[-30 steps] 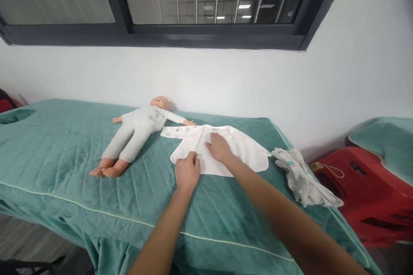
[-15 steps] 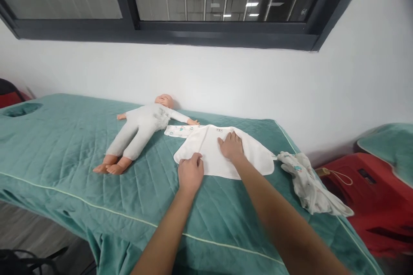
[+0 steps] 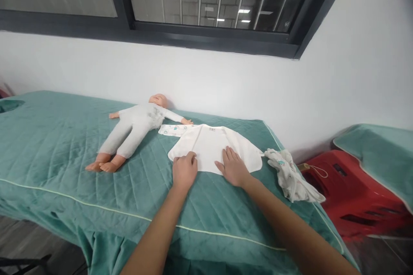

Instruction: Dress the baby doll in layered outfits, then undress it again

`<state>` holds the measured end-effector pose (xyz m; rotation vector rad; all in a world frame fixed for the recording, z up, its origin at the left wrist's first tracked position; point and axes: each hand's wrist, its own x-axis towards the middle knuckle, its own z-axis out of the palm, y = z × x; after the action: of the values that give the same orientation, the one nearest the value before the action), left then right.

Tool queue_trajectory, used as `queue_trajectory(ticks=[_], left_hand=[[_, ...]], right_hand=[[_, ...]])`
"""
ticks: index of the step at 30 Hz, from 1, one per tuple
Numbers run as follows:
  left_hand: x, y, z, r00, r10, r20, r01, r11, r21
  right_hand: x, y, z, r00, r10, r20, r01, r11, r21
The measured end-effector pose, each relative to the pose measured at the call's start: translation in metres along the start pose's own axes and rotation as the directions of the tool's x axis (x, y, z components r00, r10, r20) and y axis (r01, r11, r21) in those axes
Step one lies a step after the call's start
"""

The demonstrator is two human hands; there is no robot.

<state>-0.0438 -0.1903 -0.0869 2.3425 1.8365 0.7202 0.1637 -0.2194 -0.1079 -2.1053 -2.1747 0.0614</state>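
A white baby shirt [image 3: 208, 144] lies spread out on the green quilted bed cover, its patterned sleeve stretched to the left. My left hand [image 3: 185, 169] is closed at the shirt's lower left edge, fingers curled over the fabric. My right hand [image 3: 235, 166] rests flat on the lower right part of the shirt, fingers spread. To the left, a baby doll [image 3: 135, 124] in a white body suit lies on its back, one hand close to the sleeve. A crumpled patterned baby garment [image 3: 290, 176] lies at the bed's right edge.
The green cover [image 3: 58, 150] has a pale piping line along its front edge. Right of the bed stands a red plastic stool [image 3: 358, 189], with a green cloth [image 3: 380, 150] beyond it. A white wall and dark window frame [image 3: 206, 41] close off the back.
My right hand has slid down from the shirt's upper part to its lower edge. My left hand stays at the lower left edge. The view has shifted slightly right.
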Motion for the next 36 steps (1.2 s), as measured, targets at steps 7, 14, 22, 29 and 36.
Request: queue_trajectory(ticks=[7, 14, 22, 29, 36], left_hand=[[0.003, 0.001, 0.000, 1.000, 0.021, -0.003, -0.021, 1.000, 0.013], [-0.003, 0.004, 0.001, 0.956, 0.293, -0.030, -0.294, 0.956, -0.023], [-0.007, 0.020, -0.007, 0.797, 0.591, 0.125, -0.583, 0.807, -0.095], [-0.003, 0.022, -0.003, 0.807, 0.570, 0.152, -0.563, 0.821, -0.094], [-0.002, 0.023, -0.003, 0.828, 0.546, 0.130, -0.538, 0.838, -0.094]], right_hand=[[-0.034, 0.032, -0.030, 0.972, -0.230, 0.051, 0.201, 0.924, 0.325], [0.020, 0.097, -0.051, 0.913, 0.385, -0.133, -0.361, 0.916, 0.174], [0.032, 0.115, -0.040, 0.821, 0.571, 0.018, -0.568, 0.813, 0.129], [0.027, 0.112, -0.035, 0.851, 0.516, -0.097, -0.493, 0.849, 0.189], [0.024, 0.101, -0.040, 0.828, 0.430, -0.358, -0.355, 0.898, 0.258]])
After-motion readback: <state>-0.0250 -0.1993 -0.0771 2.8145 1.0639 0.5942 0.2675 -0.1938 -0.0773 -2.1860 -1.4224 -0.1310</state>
